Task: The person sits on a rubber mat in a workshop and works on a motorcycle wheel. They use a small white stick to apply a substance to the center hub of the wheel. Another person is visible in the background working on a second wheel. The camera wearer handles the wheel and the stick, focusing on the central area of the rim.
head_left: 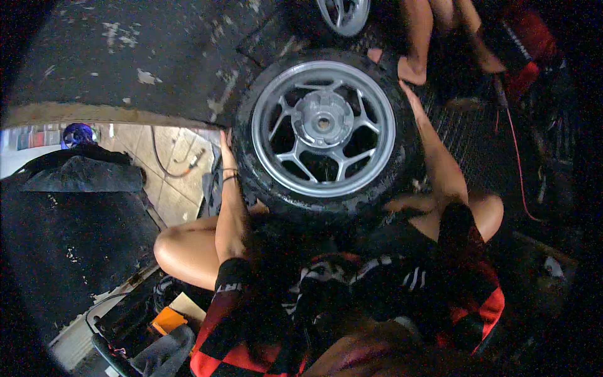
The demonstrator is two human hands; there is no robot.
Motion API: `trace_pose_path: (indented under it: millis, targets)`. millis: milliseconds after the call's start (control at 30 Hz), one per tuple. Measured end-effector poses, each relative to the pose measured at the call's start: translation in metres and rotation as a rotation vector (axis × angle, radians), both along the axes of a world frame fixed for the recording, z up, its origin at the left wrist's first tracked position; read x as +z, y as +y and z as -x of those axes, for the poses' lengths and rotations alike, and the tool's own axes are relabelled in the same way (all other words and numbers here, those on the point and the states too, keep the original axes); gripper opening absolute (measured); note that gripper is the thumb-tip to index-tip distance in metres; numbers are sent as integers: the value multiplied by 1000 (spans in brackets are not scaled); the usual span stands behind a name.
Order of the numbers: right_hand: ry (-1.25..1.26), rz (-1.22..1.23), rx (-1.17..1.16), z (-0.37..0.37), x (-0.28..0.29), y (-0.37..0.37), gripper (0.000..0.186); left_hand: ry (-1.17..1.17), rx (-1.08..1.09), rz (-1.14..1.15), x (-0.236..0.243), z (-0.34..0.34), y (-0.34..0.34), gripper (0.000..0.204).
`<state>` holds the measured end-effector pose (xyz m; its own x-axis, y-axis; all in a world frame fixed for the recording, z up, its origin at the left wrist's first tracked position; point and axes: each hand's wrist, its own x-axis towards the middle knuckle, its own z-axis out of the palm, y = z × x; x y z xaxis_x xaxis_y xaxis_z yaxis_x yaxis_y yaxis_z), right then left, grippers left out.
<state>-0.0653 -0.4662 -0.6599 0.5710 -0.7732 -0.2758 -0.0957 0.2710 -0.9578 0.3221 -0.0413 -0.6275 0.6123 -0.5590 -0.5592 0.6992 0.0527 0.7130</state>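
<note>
Before you, a round silver metal rim (304, 119) sits inside a thick black rubber tyre (320, 205), between your bare left hand (226, 143) and bare right hand (409, 95); beyond it is a smaller-looking silver spoked metal wheel (346, 29)

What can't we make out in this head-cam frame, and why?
Left hand, head view: fingertips unclear, seen nearly edge-on against the dark tyre.
Right hand, head view: exact finger placement unclear, small and edge-on beside the tyre.
Tyre underside, head view: hidden by the wheel itself.
Second wheel, head view: far part cut off by the top edge.
Co-worker, head view: body runs off the top edge.
</note>
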Motion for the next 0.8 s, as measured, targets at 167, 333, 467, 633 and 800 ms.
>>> trace_pose_path:
  millis: [167, 333, 467, 633, 800]
  targets:
    - [61, -321, -63, 21, -14, 0, 62, -304, 0, -161, -22, 20, -7, 65]
    - [235, 29, -71, 7, -16, 7, 63, -978, 180, -576, -25, 7, -1, 33]
    - [424, 253, -102, 9, 5, 8, 63, -1437, -443, -265, 92, 75, -80, 29]
    - [637, 584, -47, -24, 46, 32, 59, -1852, -1055, -345, 77, 138, -128, 22]
    - [665, 762, -11, -26, 58, 61, 74, -2101, -1263, -478, 63, 142, -145, 20]
